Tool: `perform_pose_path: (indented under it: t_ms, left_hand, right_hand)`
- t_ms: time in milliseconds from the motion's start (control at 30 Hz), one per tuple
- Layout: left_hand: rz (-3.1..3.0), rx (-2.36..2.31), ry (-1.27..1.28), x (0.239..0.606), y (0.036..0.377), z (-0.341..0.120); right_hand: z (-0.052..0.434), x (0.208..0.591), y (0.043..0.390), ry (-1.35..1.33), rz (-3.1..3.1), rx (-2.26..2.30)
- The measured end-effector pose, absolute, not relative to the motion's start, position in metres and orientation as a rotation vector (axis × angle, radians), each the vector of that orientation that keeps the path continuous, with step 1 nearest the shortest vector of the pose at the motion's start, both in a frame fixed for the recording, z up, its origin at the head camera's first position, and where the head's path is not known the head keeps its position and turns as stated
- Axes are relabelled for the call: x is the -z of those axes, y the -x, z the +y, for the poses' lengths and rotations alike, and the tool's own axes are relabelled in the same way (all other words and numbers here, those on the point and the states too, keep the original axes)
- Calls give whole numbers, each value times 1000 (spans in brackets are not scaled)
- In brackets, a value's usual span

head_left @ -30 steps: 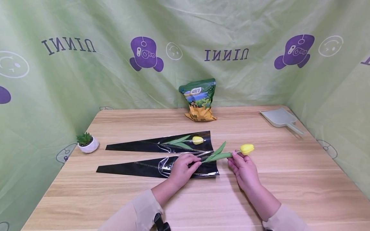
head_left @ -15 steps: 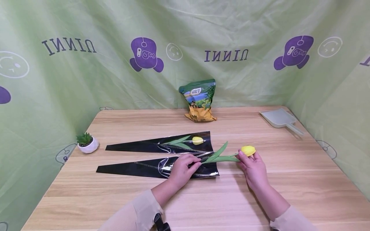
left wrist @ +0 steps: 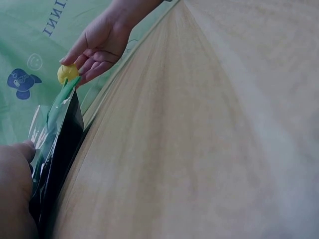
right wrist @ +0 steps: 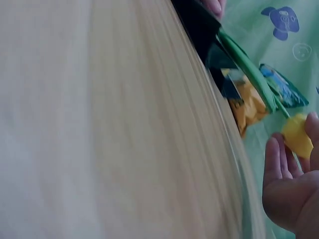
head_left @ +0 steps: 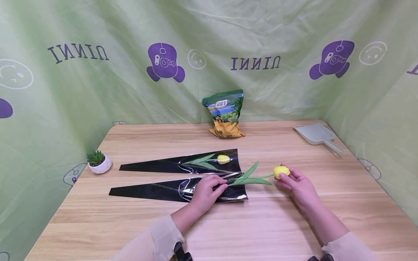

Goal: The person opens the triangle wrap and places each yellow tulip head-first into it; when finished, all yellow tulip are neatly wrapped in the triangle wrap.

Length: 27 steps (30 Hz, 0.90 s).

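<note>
1. Nearest us, our left hand (head_left: 205, 190) rests on the wide mouth of the near black sleeve (head_left: 176, 189), its fingers curled and pinching the sleeve's upper layer at the opening; the sleeve lies flat on the desk (head_left: 228, 224), its point toward the left.

2. Our right hand (head_left: 298, 183) sits just right of that mouth; its fingers are loosely bent round the yellow bloom of the loose tulip (head_left: 281, 171), thumb and fingertips cupping it; the wrist view shows the palm open behind the bloom rather than a tight clench.

3. The tulip lies between our hands; its stem end has entered the sleeve mouth by the left fingers, its green leaves (head_left: 249, 175) spread over the rim, and the bloom is well outside on the right.

4. We judge the step in hand to be feeding this stem into the near sleeve; the next move calls for pushing the bloom leftward along the sleeve's axis while the left fingers keep the mouth lifted, and for easing the leaves in without folding them back.

5. Containers: the near sleeve holds only the stem's tip so far; the far sleeve (head_left: 179, 165), lying just behind and parallel, already holds a second tulip (head_left: 223, 158) wholly inside, bloom near its mouth.

6. Farther off: a small potted succulent (head_left: 98, 161) at the left edge; a printed pouch (head_left: 224, 113) standing at the back; a grey scoop (head_left: 316, 134) at the far right.
</note>
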<state>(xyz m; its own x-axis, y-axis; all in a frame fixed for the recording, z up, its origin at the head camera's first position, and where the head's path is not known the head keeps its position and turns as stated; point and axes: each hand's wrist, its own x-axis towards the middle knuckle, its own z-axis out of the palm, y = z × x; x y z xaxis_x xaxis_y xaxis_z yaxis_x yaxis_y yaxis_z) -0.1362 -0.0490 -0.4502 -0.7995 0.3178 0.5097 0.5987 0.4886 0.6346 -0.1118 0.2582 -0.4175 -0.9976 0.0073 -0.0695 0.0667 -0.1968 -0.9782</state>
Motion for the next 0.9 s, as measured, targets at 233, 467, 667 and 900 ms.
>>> perform_pose_path:
  t_ms: [233, 467, 667, 900]
  left_hand:
    - [-2431, 1206, 785, 449, 135, -49]
    - [-2470, 1174, 808, 449, 135, -50]
    - [-2485, 1161, 815, 450, 134, -50]
    - [-2492, 1160, 823, 448, 136, -50]
  right_hand:
    - [284, 412, 118, 19, 2304, 1901]
    - [286, 413, 123, 105, 2336, 1691]
    - [271, 415, 125, 145, 2372, 1603]
    - [260, 415, 129, 151, 2361, 1565]
